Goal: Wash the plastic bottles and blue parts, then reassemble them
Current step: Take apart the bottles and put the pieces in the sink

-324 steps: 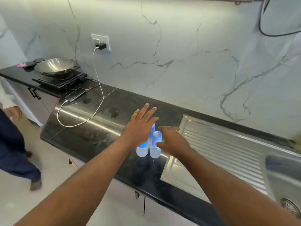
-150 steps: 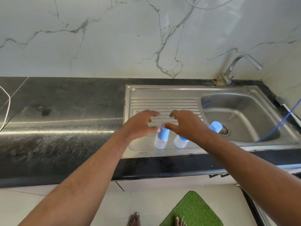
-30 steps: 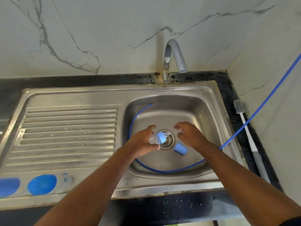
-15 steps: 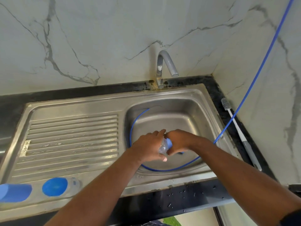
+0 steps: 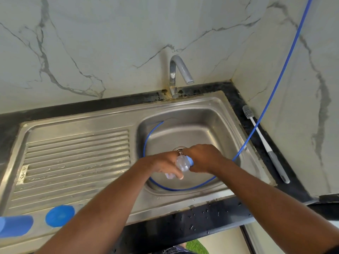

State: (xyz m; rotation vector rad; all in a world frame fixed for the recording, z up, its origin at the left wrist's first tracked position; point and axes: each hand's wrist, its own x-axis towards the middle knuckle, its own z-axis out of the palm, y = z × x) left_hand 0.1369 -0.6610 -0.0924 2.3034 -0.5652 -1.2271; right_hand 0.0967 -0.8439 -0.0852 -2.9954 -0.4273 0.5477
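Over the sink basin (image 5: 218, 129), my left hand (image 5: 165, 165) grips a small clear plastic bottle (image 5: 181, 163) held sideways. My right hand (image 5: 203, 158) grips the bottle's blue cap (image 5: 190, 160), most of which is hidden under the fingers. Two more bottles with blue caps (image 5: 59, 215) (image 5: 15, 225) stand on the draining board's front left edge. The loose blue part seen earlier on the basin floor is hidden behind my hands.
A blue hose (image 5: 271, 92) runs down the right wall and loops round the basin floor. A grey tap (image 5: 177, 74) stands behind the basin, its spout dry. A white bottle brush (image 5: 264, 142) lies on the black counter (image 5: 244, 107) to the right. The ribbed draining board (image 5: 73, 156) lies left.
My right hand left the basin floor and closed on the blue cap of the bottle in my left hand. Both hands now hold the bottle together above the drain.
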